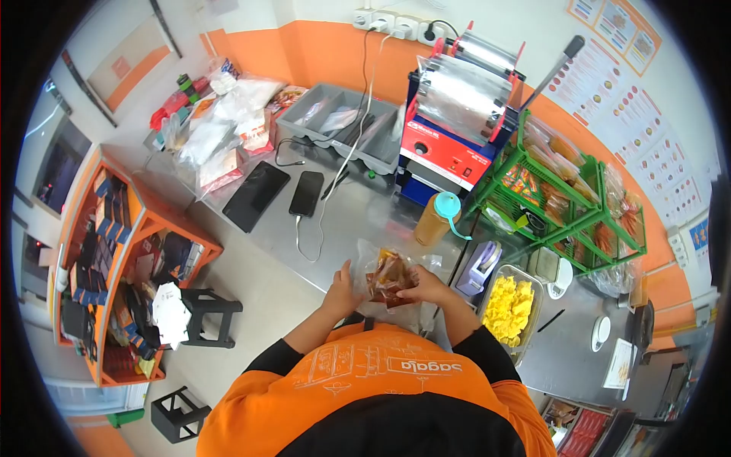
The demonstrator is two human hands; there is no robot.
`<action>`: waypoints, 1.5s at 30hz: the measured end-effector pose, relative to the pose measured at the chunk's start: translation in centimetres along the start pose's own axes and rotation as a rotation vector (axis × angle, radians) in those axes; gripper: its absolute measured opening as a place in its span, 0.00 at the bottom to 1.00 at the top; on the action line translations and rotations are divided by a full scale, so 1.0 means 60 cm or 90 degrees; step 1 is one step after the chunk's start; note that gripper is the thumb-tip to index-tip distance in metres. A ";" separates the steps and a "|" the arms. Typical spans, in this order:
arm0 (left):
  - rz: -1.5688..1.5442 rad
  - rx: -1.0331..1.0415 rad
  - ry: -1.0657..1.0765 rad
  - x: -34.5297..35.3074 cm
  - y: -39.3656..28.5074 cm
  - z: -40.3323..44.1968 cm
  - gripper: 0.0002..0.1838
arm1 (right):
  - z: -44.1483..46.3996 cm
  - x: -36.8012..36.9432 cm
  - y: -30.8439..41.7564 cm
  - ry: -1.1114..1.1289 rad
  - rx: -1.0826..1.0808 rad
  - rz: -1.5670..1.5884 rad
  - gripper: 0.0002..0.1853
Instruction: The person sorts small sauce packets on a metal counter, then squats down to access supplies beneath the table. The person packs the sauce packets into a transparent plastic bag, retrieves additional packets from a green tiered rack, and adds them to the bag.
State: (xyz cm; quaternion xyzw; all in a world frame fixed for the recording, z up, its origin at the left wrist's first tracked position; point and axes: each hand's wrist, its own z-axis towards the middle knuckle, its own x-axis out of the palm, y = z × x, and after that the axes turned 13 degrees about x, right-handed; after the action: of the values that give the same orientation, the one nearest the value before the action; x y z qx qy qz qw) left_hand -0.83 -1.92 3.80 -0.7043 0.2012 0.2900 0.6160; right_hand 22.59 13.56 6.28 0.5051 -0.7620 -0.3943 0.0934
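A clear plastic bag with reddish-brown and yellowish packets inside is between my hands, close to my body at the table's front edge. My left hand is at the bag's left side, one finger pointing up and the others closed at its lower edge, partly hidden. On the other side, my right hand grips the bag, its thumb over the front. What the packets contain is too small to tell. Just beyond the bag stands a brown bottle with a light-blue lid.
A purple tape dispenser and a tub of yellow pieces are to the right. Behind stands a red and blue sealing machine beside green baskets. A phone, a black tablet and a grey divided tray lie to the left.
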 end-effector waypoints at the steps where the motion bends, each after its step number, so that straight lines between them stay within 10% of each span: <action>1: 0.044 0.020 -0.006 -0.005 -0.010 -0.005 0.55 | 0.015 0.008 -0.013 -0.063 0.024 -0.125 0.44; 5: 0.108 0.094 -0.089 -0.005 -0.014 -0.026 0.48 | -0.015 0.031 0.007 -0.284 0.052 -0.344 0.35; 17: 0.094 0.198 -0.136 0.039 -0.011 0.033 0.16 | 0.034 0.031 -0.013 -0.351 -0.119 -0.011 0.13; 29: -0.017 0.129 -0.058 0.056 0.006 0.049 0.09 | -0.051 -0.002 0.005 0.010 -0.025 0.615 0.20; 35: -0.185 0.080 -0.031 0.059 -0.003 0.055 0.07 | 0.029 0.019 -0.040 -0.051 -0.168 0.340 0.17; 38: -0.356 0.049 -0.040 0.095 0.033 0.059 0.08 | 0.074 0.046 -0.060 -0.337 -0.326 -0.046 0.17; 45: -0.802 -0.151 -0.039 0.058 -0.014 0.057 0.14 | 0.048 0.053 -0.002 -0.280 -0.201 0.033 0.16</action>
State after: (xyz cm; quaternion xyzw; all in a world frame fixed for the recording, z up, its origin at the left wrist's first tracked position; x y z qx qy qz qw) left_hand 1.76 1.82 1.88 -0.7424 -0.3026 -0.0871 0.5914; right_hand 19.59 12.34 3.44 0.3667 -0.7057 -0.6061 0.0134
